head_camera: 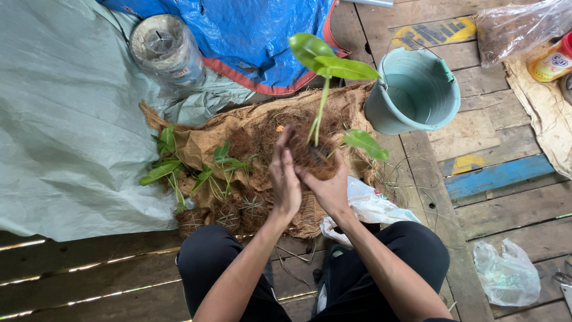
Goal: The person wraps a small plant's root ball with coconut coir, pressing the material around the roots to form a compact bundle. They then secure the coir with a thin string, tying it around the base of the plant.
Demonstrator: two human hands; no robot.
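- The plant point(322, 89) stood upright between both hands, above the middle of the burlap sack point(250, 128). Its thin stems rose to two large green leaves at the top, and a third leaf spread to the right.
- The root ball point(313, 160), a dark brown clump of fibre, sat at the base of the stems and was enclosed by the hands.
- The right hand point(328, 186) cupped the root ball from below and from the right. Its grip was curled around the fibre, with the fingers largely hidden behind the clump.
- The left hand point(285, 176) pressed flat against the left side of the root ball. Its fingers were straight and held together, pointing upward; this grip was pressing, not pinching.
- Loose brown fibre point(256, 134) lay spread on the sack just behind the hands.
- Several small plants point(179, 167) with fibre-wrapped roots lay on the left part of the sack, near the left hand.
- A crumpled white plastic bag point(366, 206) lay just beside the right forearm, at the sack's near edge.
- A pale green bucket point(417, 113) stood on the wooden floor point(506, 209) to the right of the sack, near the top leaves.
- A pale tarp point(59, 119) covered the floor on the left, and a blue tarp point(250, 30) lay beyond the sack.
- A clear plastic jar point(167, 48) lay on the tarps, well apart from the hands.
- A clear plastic bag point(506, 274) lay on the floor at the lower right.
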